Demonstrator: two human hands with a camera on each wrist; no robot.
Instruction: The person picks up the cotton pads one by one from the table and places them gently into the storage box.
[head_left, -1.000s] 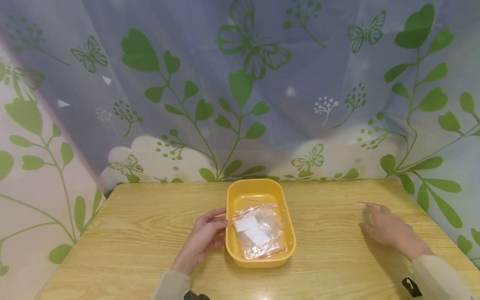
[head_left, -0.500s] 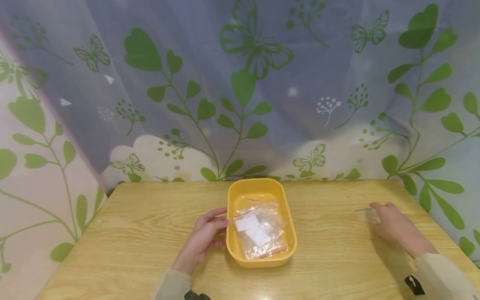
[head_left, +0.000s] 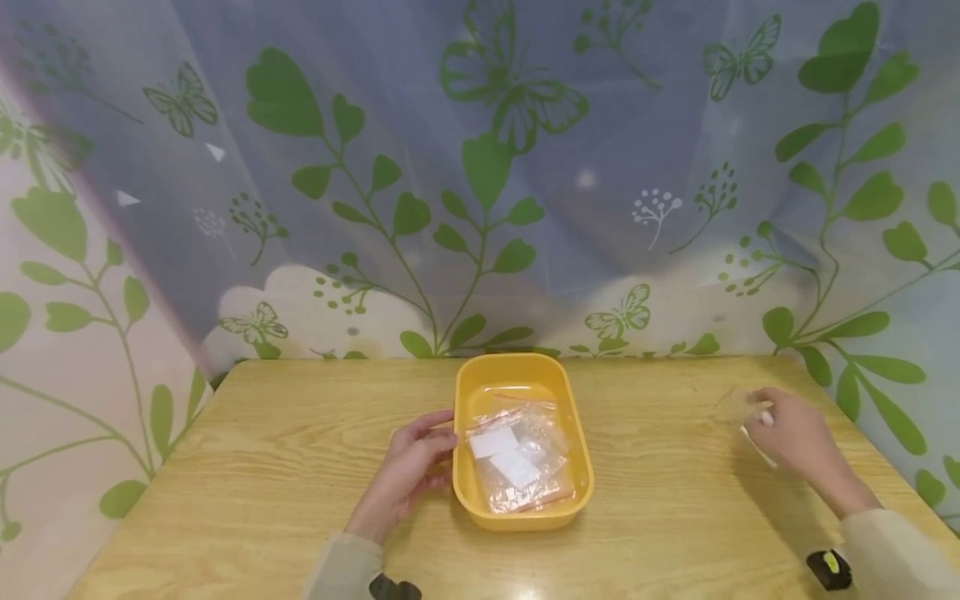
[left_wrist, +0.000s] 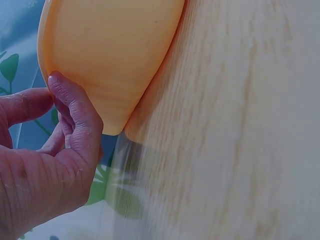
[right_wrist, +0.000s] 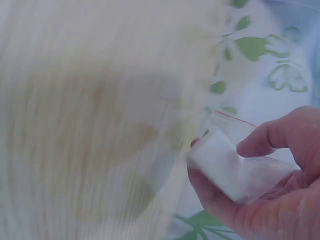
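Observation:
Beside a yellow plastic tray (head_left: 581, 467), my left hand (head_left: 408, 462) touches the left rim and outer wall with thumb and fingertips. In the left wrist view the fingertips (left_wrist: 59, 85) lie right at the tray's edge, on its outer side. Inside the tray lie several clear zip bags (head_left: 540, 433) with red seal strips and white pieces (head_left: 492, 442). At the right, my right hand (head_left: 795, 437) holds a clear zip bag (head_left: 735, 406) over the table. The right wrist view shows a white piece (right_wrist: 215, 160) in it, between thumb and fingers, and a red seal line.
The wood-grain table (head_left: 300, 450) runs back to a hanging cloth (head_left: 570, 208) printed with green leaves and butterflies. Cloth also closes off both sides. A dark wrist strap (head_left: 828, 569) shows near the right sleeve.
The right hand has turned and drawn slightly right and up; the bag it holds has swung, and its white piece now shows. Left hand and tray stay in place.

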